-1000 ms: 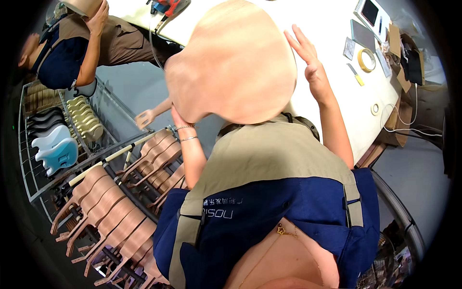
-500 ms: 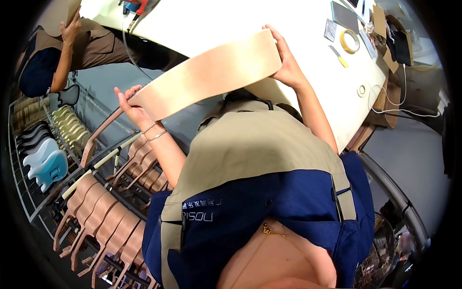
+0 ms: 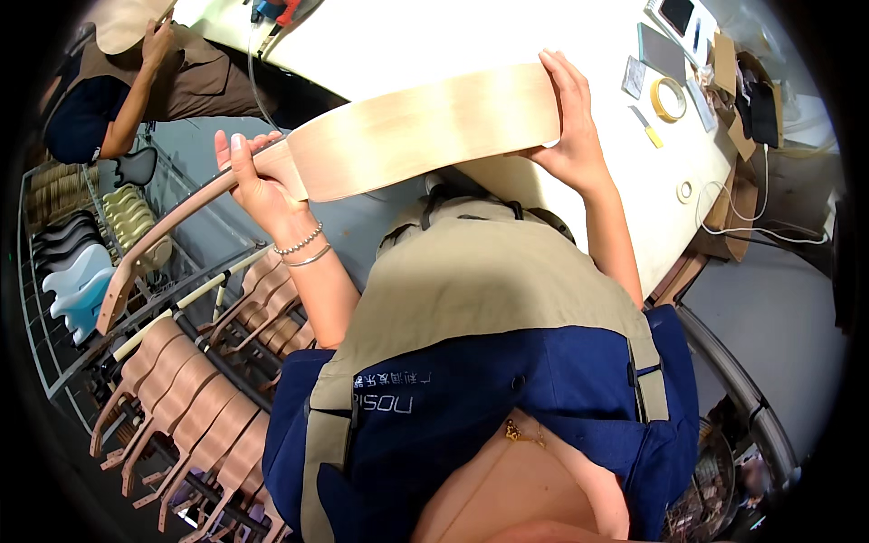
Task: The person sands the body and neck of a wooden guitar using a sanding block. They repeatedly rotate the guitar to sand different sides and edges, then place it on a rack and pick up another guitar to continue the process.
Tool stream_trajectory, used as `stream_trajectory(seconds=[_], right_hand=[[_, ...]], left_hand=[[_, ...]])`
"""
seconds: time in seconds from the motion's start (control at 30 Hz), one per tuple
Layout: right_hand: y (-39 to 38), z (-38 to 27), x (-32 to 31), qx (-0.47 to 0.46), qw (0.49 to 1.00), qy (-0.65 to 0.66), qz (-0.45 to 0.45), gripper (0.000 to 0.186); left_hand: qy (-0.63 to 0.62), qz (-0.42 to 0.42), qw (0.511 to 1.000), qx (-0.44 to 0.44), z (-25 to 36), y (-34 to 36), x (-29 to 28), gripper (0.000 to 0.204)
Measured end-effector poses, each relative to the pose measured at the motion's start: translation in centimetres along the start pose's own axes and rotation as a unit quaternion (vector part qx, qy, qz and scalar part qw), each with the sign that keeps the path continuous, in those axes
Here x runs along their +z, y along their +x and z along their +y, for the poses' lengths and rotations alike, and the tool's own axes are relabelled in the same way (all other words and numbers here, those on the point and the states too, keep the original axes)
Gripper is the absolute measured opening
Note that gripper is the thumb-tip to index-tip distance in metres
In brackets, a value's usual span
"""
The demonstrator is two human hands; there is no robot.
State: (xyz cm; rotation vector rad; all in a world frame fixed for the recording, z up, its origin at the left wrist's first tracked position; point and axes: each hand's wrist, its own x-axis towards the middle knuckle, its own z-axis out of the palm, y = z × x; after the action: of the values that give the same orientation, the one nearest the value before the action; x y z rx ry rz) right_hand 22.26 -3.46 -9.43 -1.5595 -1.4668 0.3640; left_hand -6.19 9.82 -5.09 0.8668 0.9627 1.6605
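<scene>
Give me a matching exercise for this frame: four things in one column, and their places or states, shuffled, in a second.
Things:
1. Guitar
2. Tape roll
3. Blue guitar body
4. Bracelets

Places or states:
A. On the left wrist
B. Lying on the white table
C. Standing in the rack at the left
D. Held edge-on between left hand and right hand

Pairs: 1-D, 2-B, 3-C, 4-A

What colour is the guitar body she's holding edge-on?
Pale unfinished wood guitar body, light tan; head view.
</scene>
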Motion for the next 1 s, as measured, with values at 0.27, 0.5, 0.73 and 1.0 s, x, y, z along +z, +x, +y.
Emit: stream_trajectory(seconds=[0.27, 0.5, 0.73, 1.0], right_hand=[[0.7, -2.7, -1.2, -0.027, 0.988, -0.153, -0.007, 0.092], [0.7, -4.1, -0.7, -0.041, 0.975, -0.217, 0.012, 0.080], [-0.2, -3.3, -0.6, -0.036, 0.980, -0.187, 0.051, 0.080], [-1.2, -2.4, -1.1, -0.028, 0.979, -0.187, 0.072, 0.083]], left_hand=[[-0.065, -0.126, 0.990, 0.022, 0.6, -1.8, 4.4, 0.041], [-0.065, -0.240, 0.968, 0.044, 1.9, -4.2, 8.7, 0.055], [-0.065, -0.299, 0.950, 0.056, 1.7, -5.0, 10.2, 0.067], [-0.052, -0.370, 0.927, 0.041, 1.7, -5.4, 11.7, 0.075]])
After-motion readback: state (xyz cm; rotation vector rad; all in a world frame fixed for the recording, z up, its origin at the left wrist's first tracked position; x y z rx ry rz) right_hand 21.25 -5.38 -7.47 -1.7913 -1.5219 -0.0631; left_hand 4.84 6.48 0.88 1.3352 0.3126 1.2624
